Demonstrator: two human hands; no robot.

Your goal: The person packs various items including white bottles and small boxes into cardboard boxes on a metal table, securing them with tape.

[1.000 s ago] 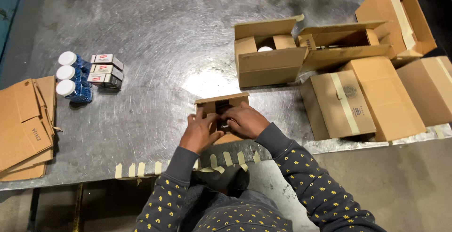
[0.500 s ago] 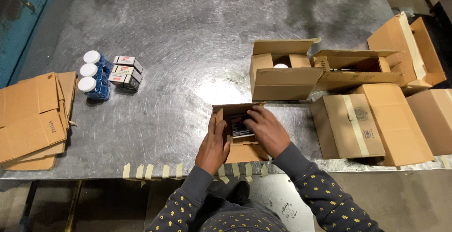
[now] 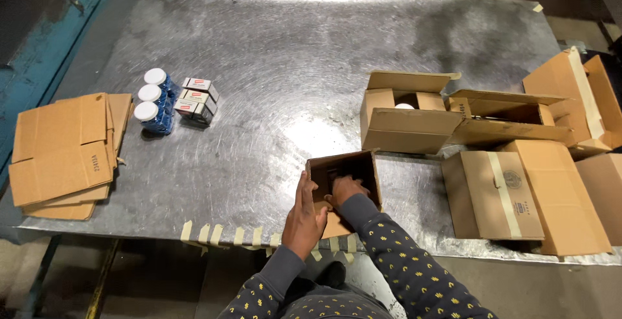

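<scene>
Right at the near edge of the metal table [image 3: 272, 53] sits a small open cardboard box [image 3: 343, 170], its mouth tipped toward the person, and both hands are on it. The left hand [image 3: 304, 218] lies flat against the box's left wall and near flap, fingers straight and together, bracing rather than gripping. The right hand [image 3: 345, 189] reaches into the opening with its fingers curled around something dark inside; what that thing is, and how firmly it is held, cannot be told from this view. To do this step well, I judge, the left palm should keep steady pressure on the wall so the light box does not slide on the smooth metal, while the right hand works low and square in the cavity so nothing snags on the flaps. To the left stand three white-capped blue bottles [image 3: 152, 102] just beside a cluster of small white cartons [image 3: 197, 99], and farther left a stack of flattened cardboard [image 3: 61, 154]. To the right, open boxes [image 3: 408, 115] and taped boxes [image 3: 492, 193] crowd together, so the elbow has little room on that side. Strips of tape [image 3: 214, 233] hang from the table's near edge.
</scene>
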